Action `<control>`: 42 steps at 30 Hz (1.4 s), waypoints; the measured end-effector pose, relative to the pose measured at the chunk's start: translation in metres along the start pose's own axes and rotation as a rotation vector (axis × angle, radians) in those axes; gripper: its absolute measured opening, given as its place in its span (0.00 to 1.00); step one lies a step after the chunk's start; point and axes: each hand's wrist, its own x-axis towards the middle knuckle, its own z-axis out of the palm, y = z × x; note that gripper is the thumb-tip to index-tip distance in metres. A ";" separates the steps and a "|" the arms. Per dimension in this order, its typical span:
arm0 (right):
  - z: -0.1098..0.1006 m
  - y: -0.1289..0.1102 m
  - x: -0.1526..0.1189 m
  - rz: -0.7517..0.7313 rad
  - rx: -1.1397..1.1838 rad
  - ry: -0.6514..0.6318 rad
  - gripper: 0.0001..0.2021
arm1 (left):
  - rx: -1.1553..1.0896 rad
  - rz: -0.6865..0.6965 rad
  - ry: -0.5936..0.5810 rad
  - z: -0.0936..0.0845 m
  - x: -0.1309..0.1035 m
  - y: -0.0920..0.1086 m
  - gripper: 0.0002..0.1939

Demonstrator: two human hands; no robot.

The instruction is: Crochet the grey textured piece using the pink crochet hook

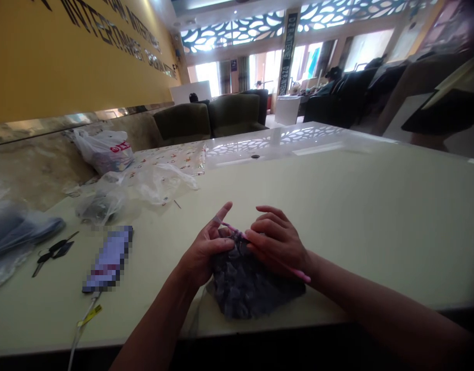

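Observation:
A dark grey crocheted piece (248,283) hangs from my fingers close to the table's front edge. My left hand (201,252) pinches its upper edge between thumb and fingers, and the index finger points up with a strand of yarn around it. In my right hand (279,242) is a pink crochet hook (301,275), its handle end sticking out below the palm. The hook's tip meets the top edge of the piece near my left thumb; the exact stitch is too small to make out.
The pale table (356,206) carries a phone (111,257) on a white cable (77,335), keys (53,252), clear plastic bags (161,183) and a white carrier bag (109,149) at the left. Dark chairs (234,116) stand beyond. A person (331,77) sits farther back.

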 end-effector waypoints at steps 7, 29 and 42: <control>-0.012 0.005 0.008 0.168 0.370 -0.081 0.05 | 0.034 0.078 -0.016 -0.007 -0.001 0.009 0.41; -0.002 -0.003 0.003 0.453 0.493 -0.072 0.05 | 0.405 0.151 -0.094 0.001 0.006 -0.013 0.22; -0.001 0.017 0.005 0.756 0.706 -0.390 0.16 | 0.656 0.444 0.391 -0.011 0.011 -0.006 0.19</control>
